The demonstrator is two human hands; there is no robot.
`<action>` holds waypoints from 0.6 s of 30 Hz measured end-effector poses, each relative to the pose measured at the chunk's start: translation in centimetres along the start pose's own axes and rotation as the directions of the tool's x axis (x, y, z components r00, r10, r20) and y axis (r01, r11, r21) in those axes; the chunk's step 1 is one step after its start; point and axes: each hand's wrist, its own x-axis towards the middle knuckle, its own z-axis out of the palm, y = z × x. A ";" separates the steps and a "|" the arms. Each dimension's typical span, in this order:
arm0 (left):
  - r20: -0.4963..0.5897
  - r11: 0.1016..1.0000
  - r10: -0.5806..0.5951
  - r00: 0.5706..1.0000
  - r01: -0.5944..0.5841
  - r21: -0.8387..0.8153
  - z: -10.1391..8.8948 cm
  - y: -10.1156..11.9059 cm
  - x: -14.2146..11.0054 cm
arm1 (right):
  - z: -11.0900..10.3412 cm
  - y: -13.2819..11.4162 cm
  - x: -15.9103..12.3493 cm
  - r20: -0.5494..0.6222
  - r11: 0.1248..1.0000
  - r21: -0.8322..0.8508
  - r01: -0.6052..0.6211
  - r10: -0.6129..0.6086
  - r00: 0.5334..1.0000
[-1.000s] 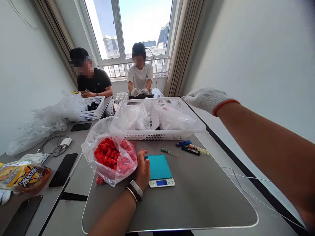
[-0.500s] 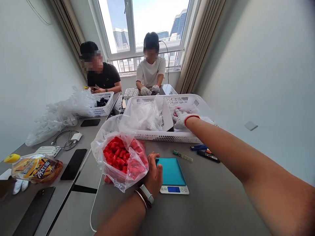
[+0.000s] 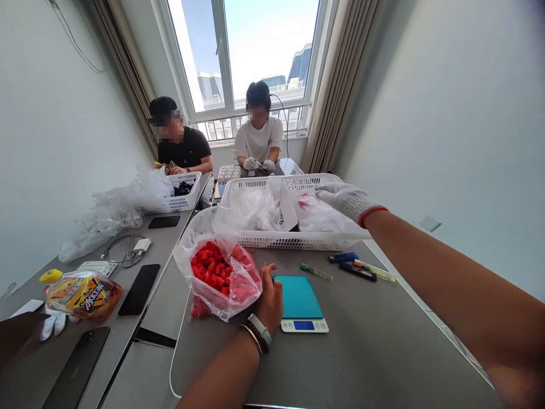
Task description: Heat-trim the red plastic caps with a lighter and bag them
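My bare left hand (image 3: 269, 296), with a watch and bracelets at the wrist, cups the right side of a clear bag of red caps (image 3: 219, 272), fingers together against the plastic. A small scale with a teal plate (image 3: 300, 301) sits just right of that hand. My right hand (image 3: 346, 199) wears a white glove with a red cuff. It hovers over the right end of a white basket (image 3: 293, 241), fingers bent down onto the top of a clear plastic bag (image 3: 317, 216) lying in it.
Pens and markers (image 3: 355, 266) lie right of the scale. Two people sit at the far end by the window. On the left are another basket (image 3: 179, 199), loose plastic bags (image 3: 110, 213), phones (image 3: 138, 281), a charger cable (image 3: 128, 253) and a snack pack (image 3: 80, 295).
My right hand dropped from mid-air into the basket, then rose to rim level with its fingers on the plastic bag. The view shifted a little; my left hand stayed on the bag of caps.
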 end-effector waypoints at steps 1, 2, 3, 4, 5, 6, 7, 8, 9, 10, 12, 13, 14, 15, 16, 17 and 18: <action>0.002 1.000 -0.009 1.000 0.009 -0.003 0.0 -0.1 0.0 | -0.5 -0.8 -1.1 -0.037 0.998 0.067 0.013 -0.011 0.999; -0.003 1.000 -0.015 1.000 0.015 -0.003 0.1 -0.2 0.0 | -0.8 -1.6 -2.3 -0.075 0.994 0.101 0.041 -0.034 0.997; -0.010 1.000 -0.018 1.000 0.018 -0.001 0.1 -0.4 0.0 | -1.0 -2.3 -3.5 -0.124 0.992 0.094 0.078 -0.066 0.990; -0.019 1.000 -0.018 1.000 0.018 0.003 0.2 -0.5 0.1 | -1.0 -2.9 -4.8 -0.175 0.992 0.061 0.110 -0.098 0.980; -0.029 1.000 -0.018 0.999 0.018 0.006 0.2 -0.6 0.1 | -0.9 -3.3 -6.2 -0.223 0.990 0.011 0.138 -0.132 0.966; -0.037 1.000 -0.019 0.999 0.019 0.008 0.2 -0.7 0.1 | -0.6 -3.7 -7.5 -0.255 0.985 -0.048 0.168 -0.174 0.951; -0.044 1.000 -0.022 0.999 0.022 0.007 0.3 -0.8 0.1 | -0.1 -4.0 -8.7 -0.261 0.972 -0.109 0.208 -0.230 0.937; -0.050 1.000 -0.027 0.998 0.027 0.003 0.3 -0.8 0.1 | 0.4 -4.2 -9.9 -0.240 0.952 -0.159 0.260 -0.293 0.926; -0.053 0.999 -0.035 0.998 0.035 -0.002 0.2 -0.7 0.0 | 0.9 -4.4 -10.9 -0.213 0.929 -0.192 0.315 -0.353 0.911; -0.051 0.999 -0.045 0.998 0.044 -0.009 0.2 -0.6 0.0 | 1.5 -4.6 -11.9 -0.178 0.905 -0.225 0.362 -0.403 0.898; -0.038 0.998 -0.066 0.997 0.066 -0.023 0.0 -0.2 -0.2 | 2.6 -5.2 -13.5 -0.117 0.858 -0.274 0.434 -0.478 0.871; -0.027 0.997 -0.076 0.997 0.075 -0.028 -0.1 0.0 -0.3 | 3.2 -5.7 -14.2 -0.106 0.846 -0.288 0.449 -0.494 0.863; -0.018 0.996 -0.084 0.996 0.083 -0.030 -0.2 0.2 -0.3 | 3.7 -6.2 -14.7 -0.078 0.830 -0.293 0.474 -0.515 0.854; -0.014 0.995 -0.094 0.996 0.093 -0.032 -0.3 0.4 -0.3 | 4.1 -6.8 -15.2 -0.028 0.814 -0.290 0.503 -0.533 0.846; -0.012 0.994 -0.102 0.995 0.101 -0.036 -0.4 0.6 -0.3 | 4.5 -7.4 -15.5 0.022 0.795 -0.279 0.538 -0.555 0.832; -0.014 0.993 -0.106 0.994 0.105 -0.044 -0.5 0.8 -0.2 | 4.9 -8.1 -15.7 0.088 0.768 -0.263 0.584 -0.584 0.807; 0.005 0.993 -0.098 0.995 0.098 -0.065 -0.6 1.1 -0.1 | 5.3 -8.8 -15.8 0.142 0.741 -0.238 0.628 -0.613 0.777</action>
